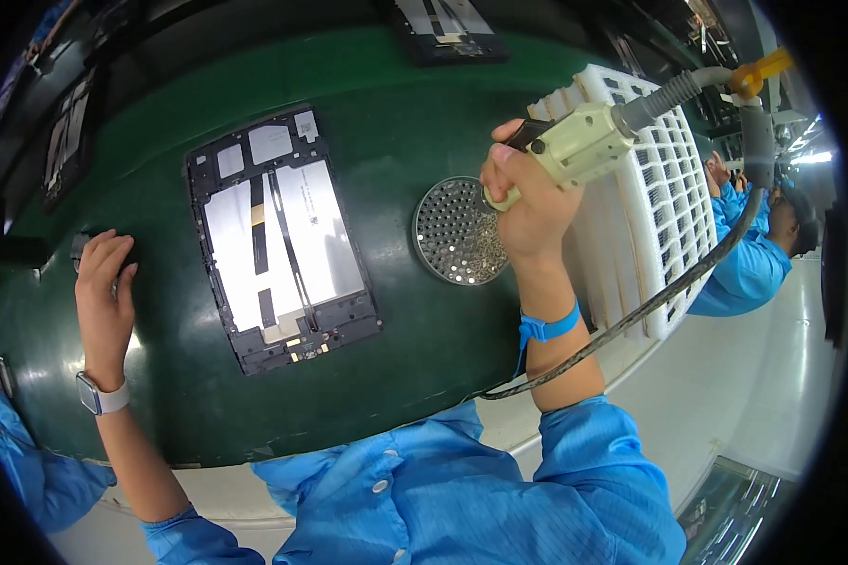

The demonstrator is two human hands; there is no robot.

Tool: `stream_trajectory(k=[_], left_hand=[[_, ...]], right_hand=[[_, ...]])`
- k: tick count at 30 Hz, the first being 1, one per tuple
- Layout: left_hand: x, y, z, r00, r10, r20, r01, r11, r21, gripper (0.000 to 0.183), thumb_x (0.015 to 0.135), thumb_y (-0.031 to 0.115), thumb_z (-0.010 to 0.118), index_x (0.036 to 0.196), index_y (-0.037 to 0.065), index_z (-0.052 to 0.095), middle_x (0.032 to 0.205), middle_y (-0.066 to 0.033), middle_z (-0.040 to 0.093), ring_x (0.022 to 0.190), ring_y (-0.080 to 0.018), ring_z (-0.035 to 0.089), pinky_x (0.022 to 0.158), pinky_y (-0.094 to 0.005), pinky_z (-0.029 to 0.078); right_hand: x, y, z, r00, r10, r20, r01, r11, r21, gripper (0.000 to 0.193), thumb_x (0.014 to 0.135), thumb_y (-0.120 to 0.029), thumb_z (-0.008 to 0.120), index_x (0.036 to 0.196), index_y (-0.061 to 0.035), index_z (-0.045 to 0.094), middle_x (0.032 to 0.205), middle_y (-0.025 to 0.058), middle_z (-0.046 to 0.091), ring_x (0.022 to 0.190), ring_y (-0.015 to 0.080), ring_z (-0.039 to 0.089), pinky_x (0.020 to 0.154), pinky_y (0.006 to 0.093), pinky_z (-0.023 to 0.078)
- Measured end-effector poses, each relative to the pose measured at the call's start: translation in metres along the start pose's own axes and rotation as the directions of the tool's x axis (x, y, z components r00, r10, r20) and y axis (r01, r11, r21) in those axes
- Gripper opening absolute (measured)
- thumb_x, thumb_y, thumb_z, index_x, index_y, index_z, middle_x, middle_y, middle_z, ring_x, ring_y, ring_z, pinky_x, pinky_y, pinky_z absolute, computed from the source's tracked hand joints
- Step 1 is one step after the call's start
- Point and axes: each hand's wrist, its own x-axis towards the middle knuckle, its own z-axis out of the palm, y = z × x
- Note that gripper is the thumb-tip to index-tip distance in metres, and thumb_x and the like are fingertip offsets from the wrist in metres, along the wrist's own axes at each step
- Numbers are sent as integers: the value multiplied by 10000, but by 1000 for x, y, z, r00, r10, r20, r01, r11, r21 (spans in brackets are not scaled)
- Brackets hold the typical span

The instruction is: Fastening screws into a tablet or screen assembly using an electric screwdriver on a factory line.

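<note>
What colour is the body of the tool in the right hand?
Pale yellow-green: the tool body shows in the head view.

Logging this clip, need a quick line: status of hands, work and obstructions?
Right hand gripping pale-green tool near dish. Left hand at small dark object, grip unclear. Tablet panel flat, no hand over it.

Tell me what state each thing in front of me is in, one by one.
Middle tablet, opened, inner parts exposed, lying flat.
Top tablet, opened.
Dish, uncovered, holding small metal pieces.
Tool, gripped in right hand; whether running, cannot tell.
White grid, uncovered; contents unclear.
Watch, strapped on.
Blue band, fastened.
Left hand, fingers loosely bent; whether holding anything, unclear.
</note>
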Motion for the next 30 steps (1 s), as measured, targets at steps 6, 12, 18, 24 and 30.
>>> stream_trajectory(k=[6, 12, 18, 24, 30], left_hand=[[8, 3, 8, 998, 31, -56, -34, 998, -54, 204, 855, -32, 637, 1058, -55, 643, 1050, -150, 647, 1051, -319, 596, 921, -372, 458], [33, 53, 1, 958, -263, -119, 172, 851, -496, 285, 895, -13, 627, 1178, -22, 650, 865, -50, 566, 795, -135, 528, 709, -259, 405], [115, 121, 16, 928, -289, 236, 341, 404, -849, 283, 870, 50, 729, 1121, -67, 672, 818, 7, 638, 784, -51, 577, 708, -205, 454], [155, 122, 81, 953, -233, 192, 300, 657, -691, 231, 867, 44, 723, 1056, -78, 673, 776, 2, 622, 657, -59, 569, 614, -227, 474], [163, 113, 90, 996, -90, 27, 91, 852, -516, 231, 787, 108, 788, 976, -16, 739, 988, -138, 695, 862, -238, 661, 782, -341, 524]], right_hand=[[5, 2, -2, 1000, 11, 6, -11, 1000, 11, 161, 790, -4, 594, 934, 69, 605, 575, 40, 491, 474, 130, 456, 513, 295, 401], [-3, -4, -1, 999, -8, -50, 12, 997, 74, 167, 758, 72, 635, 921, 38, 624, 679, 42, 570, 498, 90, 495, 453, 229, 375], [-12, -5, -2, 991, -130, 34, 126, 987, 101, 223, 766, 101, 620, 982, 50, 629, 725, 59, 587, 515, 85, 501, 464, 216, 385], [-13, -2, -5, 989, -143, 28, 142, 989, 26, 253, 769, 107, 657, 1013, 40, 639, 755, 48, 598, 544, 71, 510, 482, 208, 399], [-8, -6, -8, 984, -175, 31, 175, 985, -8, 265, 763, 112, 670, 1016, 34, 650, 781, 41, 605, 566, 71, 517, 503, 206, 416]])
